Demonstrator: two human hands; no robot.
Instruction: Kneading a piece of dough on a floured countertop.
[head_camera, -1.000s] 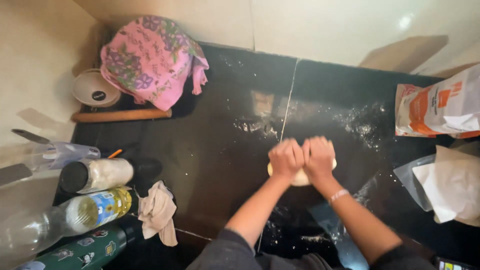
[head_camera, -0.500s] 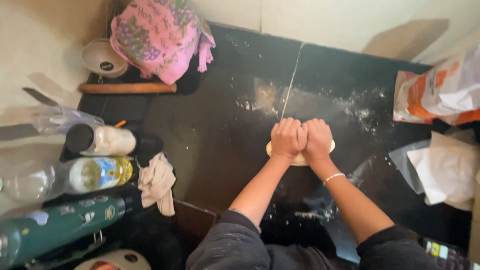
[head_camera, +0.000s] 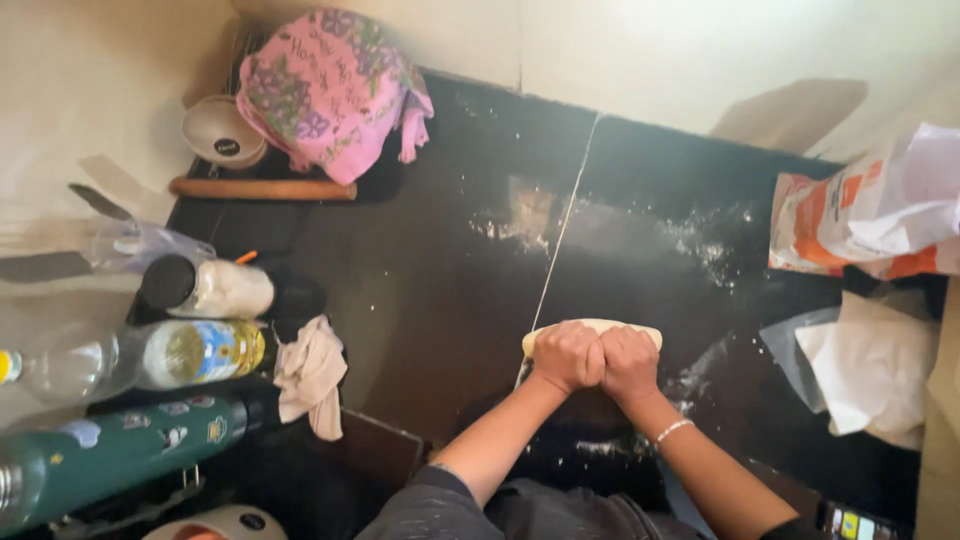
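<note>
A pale lump of dough (head_camera: 592, 329) lies on the black floured counter (head_camera: 450, 300). My left hand (head_camera: 566, 356) and my right hand (head_camera: 630, 362) are both clenched into fists, side by side, pressing down on the near edge of the dough. The fists touch each other. A thin bracelet circles my right wrist. Most of the dough is hidden under my knuckles; only its far rim shows.
At the back left are a pink patterned cloth (head_camera: 330, 92), a white bowl (head_camera: 222, 134) and a wooden rolling pin (head_camera: 262, 188). Bottles (head_camera: 190, 352) and a white rag (head_camera: 310, 375) line the left side. A flour bag (head_camera: 868, 218) and white paper (head_camera: 870, 365) sit at right.
The view has shifted so that the hands and dough appear lower in the frame. My fists have stayed together on the dough, pressing it flatter and wider.
</note>
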